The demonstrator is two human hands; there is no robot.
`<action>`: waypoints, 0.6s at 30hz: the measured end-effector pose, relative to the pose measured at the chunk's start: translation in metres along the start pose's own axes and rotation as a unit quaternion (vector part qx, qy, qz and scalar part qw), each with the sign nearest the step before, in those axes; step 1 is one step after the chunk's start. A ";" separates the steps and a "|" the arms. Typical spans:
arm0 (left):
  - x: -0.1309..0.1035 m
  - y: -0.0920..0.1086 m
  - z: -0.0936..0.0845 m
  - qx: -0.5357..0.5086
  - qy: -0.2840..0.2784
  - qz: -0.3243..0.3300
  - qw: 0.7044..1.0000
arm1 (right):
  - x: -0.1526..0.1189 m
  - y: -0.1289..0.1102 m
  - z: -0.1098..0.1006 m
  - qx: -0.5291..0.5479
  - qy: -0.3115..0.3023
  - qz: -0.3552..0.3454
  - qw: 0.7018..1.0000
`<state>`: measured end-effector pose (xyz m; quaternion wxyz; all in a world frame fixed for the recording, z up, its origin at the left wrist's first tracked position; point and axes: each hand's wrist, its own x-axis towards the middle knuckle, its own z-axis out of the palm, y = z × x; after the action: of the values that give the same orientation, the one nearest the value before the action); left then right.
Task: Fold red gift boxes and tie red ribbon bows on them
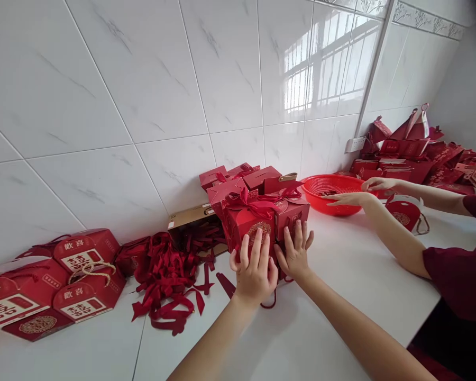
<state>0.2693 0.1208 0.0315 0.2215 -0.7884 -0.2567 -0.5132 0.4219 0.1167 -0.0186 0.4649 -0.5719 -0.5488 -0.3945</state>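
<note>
A cluster of red gift boxes with dark red ribbon bows is stacked against the wall in front of me. My left hand lies with outstretched fingers on the front face of a box bearing a round gold emblem. Against the neighbouring red box rests my right hand, fingers spread. Neither hand is wrapped around anything. Red cord hangs below the boxes, partly hidden by my hands.
Left of the boxes lie a heap of red ribbons and an open cardboard box. Further left are stacked red boxes with rope handles. On the right, a co-worker's hands are at a red plastic basket, near piled red packaging.
</note>
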 end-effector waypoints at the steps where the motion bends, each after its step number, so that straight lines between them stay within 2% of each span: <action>1: 0.000 0.001 -0.001 0.003 0.005 0.002 1.000 | 0.000 0.000 -0.001 0.000 0.000 -0.001 1.000; 9: -0.004 0.003 0.000 0.009 -0.001 0.021 1.000 | -0.006 0.004 -0.006 0.003 -0.018 -0.002 1.000; 13: -0.009 0.001 0.003 -0.029 0.029 0.027 0.999 | -0.008 0.002 -0.008 0.010 -0.018 0.004 1.000; 16: -0.009 -0.007 -0.005 -0.063 0.063 0.025 0.996 | -0.007 0.004 -0.012 0.026 -0.015 0.010 1.000; 18: -0.004 -0.021 -0.012 -0.084 0.072 0.002 0.994 | -0.006 0.009 -0.016 0.044 -0.009 0.021 0.999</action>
<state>0.2462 0.1284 0.0341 0.1739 -0.7656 -0.1942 -0.5881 0.4314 0.0998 -0.0213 0.4930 -0.5654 -0.5577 -0.3554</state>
